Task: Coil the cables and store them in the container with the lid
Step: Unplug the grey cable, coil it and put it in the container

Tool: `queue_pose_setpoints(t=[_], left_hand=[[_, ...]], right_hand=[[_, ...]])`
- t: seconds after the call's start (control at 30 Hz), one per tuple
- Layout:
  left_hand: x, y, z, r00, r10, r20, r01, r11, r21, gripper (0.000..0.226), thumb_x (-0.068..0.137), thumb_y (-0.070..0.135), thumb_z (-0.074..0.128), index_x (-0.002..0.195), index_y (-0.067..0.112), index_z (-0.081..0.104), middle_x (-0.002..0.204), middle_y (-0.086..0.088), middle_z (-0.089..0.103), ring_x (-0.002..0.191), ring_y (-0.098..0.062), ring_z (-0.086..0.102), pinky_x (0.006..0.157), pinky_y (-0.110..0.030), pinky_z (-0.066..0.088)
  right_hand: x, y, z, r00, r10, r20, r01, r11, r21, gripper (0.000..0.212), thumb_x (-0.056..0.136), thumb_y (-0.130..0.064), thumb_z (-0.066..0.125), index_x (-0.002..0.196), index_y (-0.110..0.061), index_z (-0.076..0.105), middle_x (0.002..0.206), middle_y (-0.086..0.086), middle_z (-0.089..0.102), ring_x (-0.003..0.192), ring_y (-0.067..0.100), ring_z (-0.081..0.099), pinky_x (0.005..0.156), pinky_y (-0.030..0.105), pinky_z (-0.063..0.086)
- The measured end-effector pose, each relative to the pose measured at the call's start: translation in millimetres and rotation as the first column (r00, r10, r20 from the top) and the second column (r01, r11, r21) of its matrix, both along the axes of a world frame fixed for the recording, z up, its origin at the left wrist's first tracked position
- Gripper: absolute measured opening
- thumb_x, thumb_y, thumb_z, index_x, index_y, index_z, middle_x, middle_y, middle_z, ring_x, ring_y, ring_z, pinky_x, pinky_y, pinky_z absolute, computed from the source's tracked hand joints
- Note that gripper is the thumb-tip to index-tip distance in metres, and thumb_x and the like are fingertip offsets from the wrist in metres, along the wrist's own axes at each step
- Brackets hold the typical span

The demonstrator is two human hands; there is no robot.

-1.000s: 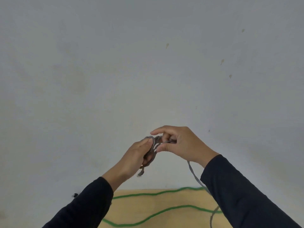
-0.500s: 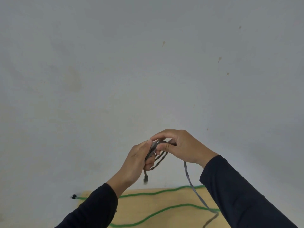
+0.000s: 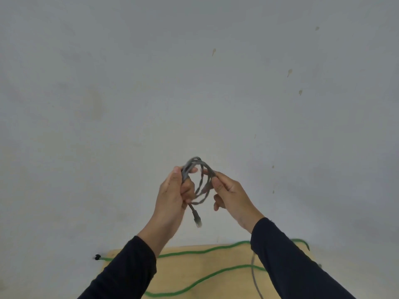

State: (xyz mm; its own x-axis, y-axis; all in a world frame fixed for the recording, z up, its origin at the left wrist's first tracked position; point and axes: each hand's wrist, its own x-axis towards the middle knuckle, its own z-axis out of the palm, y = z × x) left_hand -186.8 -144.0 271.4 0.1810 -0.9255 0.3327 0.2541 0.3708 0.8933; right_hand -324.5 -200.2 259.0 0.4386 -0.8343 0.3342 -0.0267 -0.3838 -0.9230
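The left hand (image 3: 172,195) grips the gray cable (image 3: 199,175) coil; the right hand (image 3: 230,195) pinches its loop. Both are raised above the table (image 3: 226,281), where a green cable (image 3: 200,252) lies across the far edge.

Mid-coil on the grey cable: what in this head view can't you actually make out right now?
- Container with the lid: not in the head view.
- Grey cable: its free run disappears behind the right sleeve, then off the bottom edge.
- Loop count: strands overlap between left hand and right hand.
- Cable plug: blurred, type unreadable.
- Green cable: both sleeves and the bottom edge cut it off.
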Motion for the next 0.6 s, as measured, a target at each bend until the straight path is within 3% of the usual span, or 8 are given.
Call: queue_pose_setpoints(t=[0.13,0.23,0.37,0.5,0.6], left_hand=[[11,-10,14,0.989,0.138,0.046,-0.135,0.989,-0.061,0.039,0.099,0.037,0.026,0.097,0.021,0.061,0.055,0.011,0.026,0.050,-0.006,0.026,0.048,-0.016,0.029],[13,-15,20,0.942,0.269,0.203,-0.249,0.961,-0.119,0.027,0.100,0.034,0.026,0.095,0.025,0.052,0.060,0.008,0.029,0.051,-0.006,0.030,0.046,-0.015,0.031],[14,-18,19,0.909,0.302,0.286,-0.273,0.952,-0.138,0.018,0.099,0.034,0.026,0.106,0.034,0.042,0.059,0.010,0.034,0.050,-0.005,0.033,0.048,-0.018,0.034],[20,-23,17,0.909,0.316,0.271,-0.271,0.943,-0.192,0.029,0.100,0.031,0.024,0.110,0.040,0.050,0.055,0.015,0.033,0.050,-0.004,0.031,0.048,-0.017,0.032],[22,-27,14,0.941,0.291,0.172,-0.274,0.955,-0.114,0.031,0.101,0.029,0.025,0.110,0.033,0.054,0.056,0.010,0.029,0.049,-0.007,0.028,0.048,-0.019,0.030]], right_hand=[[19,12,-29,0.940,-0.149,-0.306,0.119,0.986,-0.113,0.037,0.098,-0.035,0.031,0.134,-0.039,0.039,0.071,-0.003,0.060,0.048,0.000,0.046,0.054,0.019,0.045],[38,23,-43,0.830,-0.174,-0.530,0.053,0.970,-0.236,0.043,0.099,-0.037,0.024,0.141,-0.032,0.027,0.076,0.002,0.058,0.061,0.015,0.051,0.067,0.031,0.045],[50,25,-42,0.735,-0.256,-0.627,0.045,0.942,-0.333,0.044,0.099,-0.035,0.021,0.140,-0.023,0.029,0.095,0.016,0.066,0.086,0.032,0.059,0.070,0.035,0.043],[48,29,-32,0.627,-0.283,-0.725,-0.032,0.921,-0.388,0.041,0.099,-0.033,0.025,0.137,-0.016,0.031,0.097,0.020,0.064,0.088,0.035,0.059,0.068,0.036,0.043],[52,36,-25,0.604,-0.246,-0.758,-0.110,0.917,-0.385,0.039,0.099,-0.031,0.028,0.131,-0.009,0.035,0.099,0.022,0.063,0.088,0.036,0.058,0.066,0.035,0.038]])
